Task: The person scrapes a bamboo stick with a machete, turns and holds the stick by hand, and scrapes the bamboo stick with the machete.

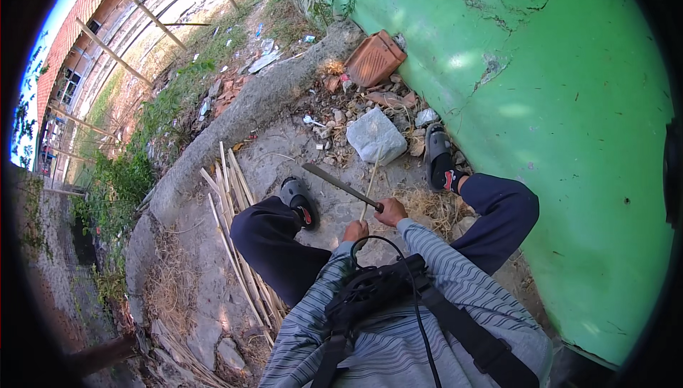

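Note:
My right hand [391, 212] is closed around the handle of a long dark-bladed machete [336, 182], its blade pointing up and to the left. Just below and left of it, my left hand [356, 231] grips a thin pale bamboo strip [371, 185]. This strip runs away from me, and its far end rests against a whitish stone block [377, 136] on the ground between my feet. The blade passes close to the strip near my hands; whether they touch, I cannot tell.
Several long split bamboo strips [242, 246] lie left of my left leg. Dry shavings [427, 206] are scattered near my right foot. Broken roof tiles [375, 59] and rubble lie beyond the block. A green wall [569, 139] stands close on the right; a low concrete ridge [235, 114] curves on the left.

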A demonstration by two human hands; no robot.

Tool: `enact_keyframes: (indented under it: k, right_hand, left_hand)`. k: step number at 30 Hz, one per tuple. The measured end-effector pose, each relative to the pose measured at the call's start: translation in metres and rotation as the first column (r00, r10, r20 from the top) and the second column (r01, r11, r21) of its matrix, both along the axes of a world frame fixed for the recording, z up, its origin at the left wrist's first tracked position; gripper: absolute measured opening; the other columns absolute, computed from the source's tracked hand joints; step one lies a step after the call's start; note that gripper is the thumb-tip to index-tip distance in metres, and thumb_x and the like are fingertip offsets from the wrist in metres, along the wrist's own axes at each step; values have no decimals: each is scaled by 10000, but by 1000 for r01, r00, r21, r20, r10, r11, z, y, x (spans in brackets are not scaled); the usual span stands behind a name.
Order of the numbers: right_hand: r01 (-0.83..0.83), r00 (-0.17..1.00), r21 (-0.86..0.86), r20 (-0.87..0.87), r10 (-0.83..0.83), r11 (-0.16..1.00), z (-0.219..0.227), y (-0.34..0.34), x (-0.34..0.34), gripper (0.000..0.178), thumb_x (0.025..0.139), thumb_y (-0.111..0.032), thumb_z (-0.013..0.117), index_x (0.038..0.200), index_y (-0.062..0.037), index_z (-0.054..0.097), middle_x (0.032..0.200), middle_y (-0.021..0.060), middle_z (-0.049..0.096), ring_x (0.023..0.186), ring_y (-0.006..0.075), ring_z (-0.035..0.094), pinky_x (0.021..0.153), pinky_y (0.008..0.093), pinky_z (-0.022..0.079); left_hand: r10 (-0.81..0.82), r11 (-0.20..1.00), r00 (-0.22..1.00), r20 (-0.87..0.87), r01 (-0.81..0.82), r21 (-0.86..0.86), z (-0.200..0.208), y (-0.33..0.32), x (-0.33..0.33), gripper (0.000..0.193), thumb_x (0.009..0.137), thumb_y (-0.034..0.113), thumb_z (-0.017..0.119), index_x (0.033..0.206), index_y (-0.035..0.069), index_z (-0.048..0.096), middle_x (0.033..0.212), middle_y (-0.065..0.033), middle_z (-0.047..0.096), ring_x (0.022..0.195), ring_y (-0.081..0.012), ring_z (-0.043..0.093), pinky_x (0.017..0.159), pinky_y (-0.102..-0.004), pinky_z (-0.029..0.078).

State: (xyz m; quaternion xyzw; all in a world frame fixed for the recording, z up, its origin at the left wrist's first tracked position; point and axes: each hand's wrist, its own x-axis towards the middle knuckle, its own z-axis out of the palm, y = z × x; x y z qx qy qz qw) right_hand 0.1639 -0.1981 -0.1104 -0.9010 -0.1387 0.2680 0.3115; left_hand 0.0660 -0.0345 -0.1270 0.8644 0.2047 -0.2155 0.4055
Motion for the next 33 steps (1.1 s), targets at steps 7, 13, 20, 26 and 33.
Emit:
enact_keyframes:
  k: [7, 13, 20, 26, 33]
  right_hand:
    - [91, 996, -83, -8, -92, 992, -8, -7, -3, 262, 737, -316, 763, 854, -85, 725, 868, 189, 728, 855, 397, 713, 800, 499, 566]
    - [86, 991, 61, 94, -92, 994, 1, -13, 9, 250, 738, -303, 735, 840, -76, 706, 765, 174, 700, 778, 398, 699, 755, 502, 566]
    - [21, 985, 125, 168, -42, 992, 13, 0, 1, 256, 735, -299, 735, 817, -60, 692, 750, 173, 692, 750, 393, 695, 722, 496, 556]
    - [111, 958, 151, 246, -146, 982, 20, -16, 16, 264, 749, -284, 749, 938, -102, 766, 752, 163, 705, 749, 385, 708, 709, 473, 574]
    - [-78, 960, 143, 278, 36, 987, 38, -4, -5, 245, 747, -264, 735, 933, -108, 765, 752, 169, 701, 742, 396, 702, 696, 492, 560]
  left_hand:
    - [-6, 1000, 989, -150, 2, -28, 20, 0, 5, 546, 1009, 373, 441, 1036, -105, 701, 966, -358, 696, 982, -523, 691, 893, -560, 533]
    - [-12, 999, 1000, 0, 12, -42, 35, 2, -17, 545, 1034, 383, 403, 855, -91, 605, 758, -314, 650, 781, -476, 688, 738, -541, 514]
    - [14, 1000, 999, 50, -14, 4, 51, 7, -16, 515, 1043, 364, 419, 914, -90, 624, 768, -325, 635, 809, -475, 687, 739, -529, 495]
    - [-26, 997, 999, 32, 28, -69, 104, 7, -30, 529, 1050, 361, 441, 919, -102, 661, 911, -401, 639, 999, -552, 644, 851, -575, 493]
    - [-26, 999, 992, 120, 28, -16, 112, 12, -44, 463, 1063, 321, 481, 916, -88, 639, 872, -378, 641, 951, -556, 643, 792, -582, 486]
